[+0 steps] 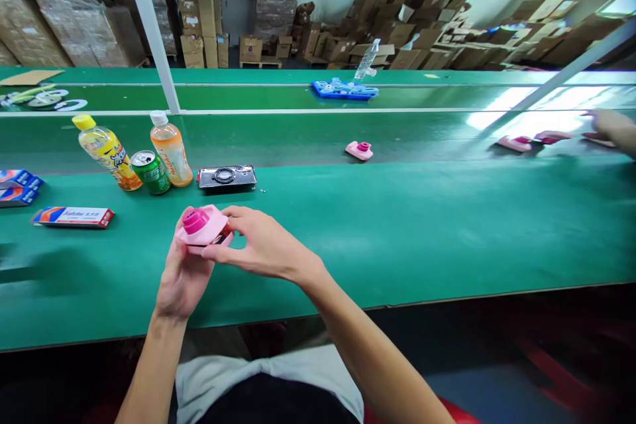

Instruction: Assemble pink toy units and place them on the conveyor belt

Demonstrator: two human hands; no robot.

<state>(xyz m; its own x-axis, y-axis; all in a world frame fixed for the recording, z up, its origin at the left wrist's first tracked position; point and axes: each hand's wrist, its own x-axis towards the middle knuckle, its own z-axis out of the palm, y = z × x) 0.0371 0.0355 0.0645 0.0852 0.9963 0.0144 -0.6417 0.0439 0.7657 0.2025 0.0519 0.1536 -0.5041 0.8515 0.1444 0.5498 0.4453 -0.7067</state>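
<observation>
A pink plastic casing [206,228] with a magenta round part on top is held between both hands above the green table. My left hand [185,278] grips it from the left and below. The fingers and thumb of my right hand [258,242] pinch its right side, where a gap shows between the upper and lower pink parts. What lies inside the gap is too small to make out. Beyond the hands, a black phone-like object [227,177] with a ring lies on the table. Another pink piece [359,150] rests farther off, right of centre.
Left stand a yellow-capped bottle [108,152], a green can [150,173] and an orange drink bottle [171,149]. Toothpaste-like boxes [73,216] lie nearer. A blue tray [344,89] is at the back. At far right, another person's hand [613,129] is near pink pieces [517,143].
</observation>
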